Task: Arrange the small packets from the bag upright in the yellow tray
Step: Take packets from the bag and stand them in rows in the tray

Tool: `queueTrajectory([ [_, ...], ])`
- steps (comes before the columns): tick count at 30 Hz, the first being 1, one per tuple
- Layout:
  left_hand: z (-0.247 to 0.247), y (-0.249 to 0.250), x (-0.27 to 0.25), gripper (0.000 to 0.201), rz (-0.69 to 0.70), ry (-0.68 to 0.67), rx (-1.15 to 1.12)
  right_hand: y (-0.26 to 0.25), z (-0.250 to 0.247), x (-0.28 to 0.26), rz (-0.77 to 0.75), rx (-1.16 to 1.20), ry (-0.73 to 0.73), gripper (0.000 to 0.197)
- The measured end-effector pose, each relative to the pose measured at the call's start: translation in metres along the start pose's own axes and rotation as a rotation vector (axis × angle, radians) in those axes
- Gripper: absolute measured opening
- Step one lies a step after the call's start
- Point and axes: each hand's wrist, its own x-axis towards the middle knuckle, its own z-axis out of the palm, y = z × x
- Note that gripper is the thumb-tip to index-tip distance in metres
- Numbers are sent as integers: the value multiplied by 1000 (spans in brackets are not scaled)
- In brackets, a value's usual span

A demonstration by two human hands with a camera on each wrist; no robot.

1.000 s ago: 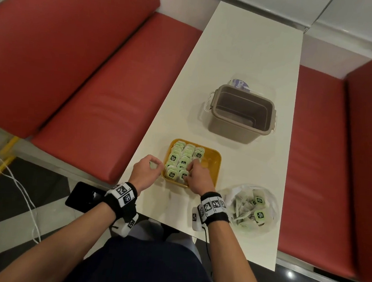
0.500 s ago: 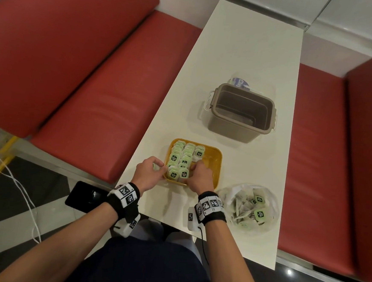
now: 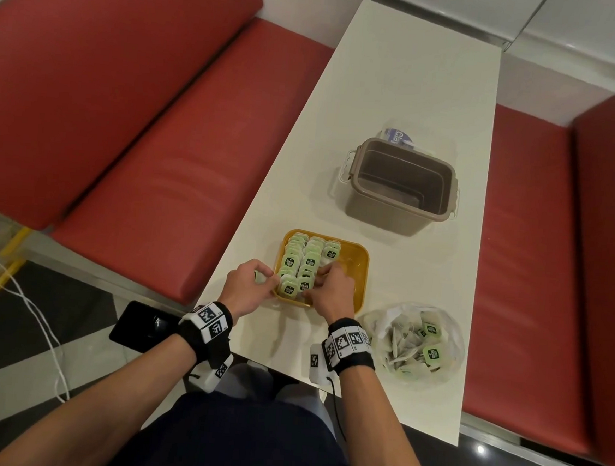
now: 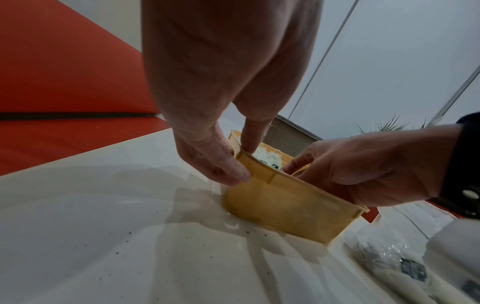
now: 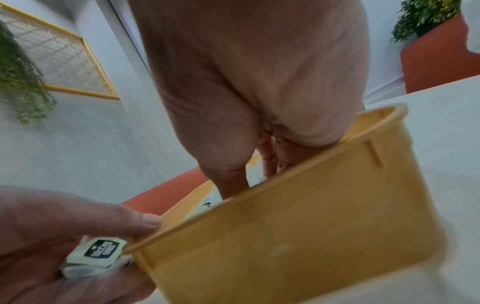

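Left hand [image 3: 248, 287] at the yellow tray's [image 3: 360, 270] near-left corner, thumb on the rim, spare packets [image 5: 102, 250] curled in the palm. Rows of upright packets [image 3: 301, 265] filling the tray's left side, running near to far. Right hand [image 3: 331, 290] dipped inside beside them, fingers bent; what they hold, cannot tell. Bag [image 3: 413, 342] just right, nearer the right hand.

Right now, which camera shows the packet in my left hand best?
The right wrist view: the packet sits plainly in the left hand beside the yellow tray, label visible. The head view hides it behind that hand; the left wrist view does not show it.
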Motion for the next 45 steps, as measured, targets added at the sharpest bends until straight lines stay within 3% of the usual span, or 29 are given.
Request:
queueTrajectory([
  [9, -7, 19, -17, 18, 19, -2, -35, -3, 4, -1, -69, -76, 24, 47],
  [12, -15, 16, -18, 5, 29, 19, -66, -7, -7, -5, -99, -68, 78, 38],
  [14, -22, 16, -17, 22, 57, 13, -130, -11, -17, -8, -132, -53, 146, 30],
  [16, -27, 20, -20, 38, 139, -23, -249, -19, -29, -15, -184, 24, 184, 23],
  [20, -31, 40, -33, 43, 260, -176, -507, -44, -49, -39, -313, 243, 103, 20],
  [23, -28, 54, -40, 48, 298, -248, -577, -62, -58, -56, -392, 283, -11, 24],
  [26, -28, 67, -48, 49, 351, -305, -607, -67, -59, -60, -467, 327, 26, 13],
  [32, -31, 78, -52, 34, 332, -223, -635, -68, -75, -59, -442, 499, 51, 6],
  [37, -42, 85, -52, 35, 404, -350, -292, -68, -81, -63, -554, 342, -9, 26],
  [40, -48, 97, -51, 42, 486, -408, 13, -66, -77, -60, -638, 169, -30, 20],
  [45, -55, 113, -49, 38, 558, -308, 141, -62, -73, -60, -561, 281, 1, 10],
])
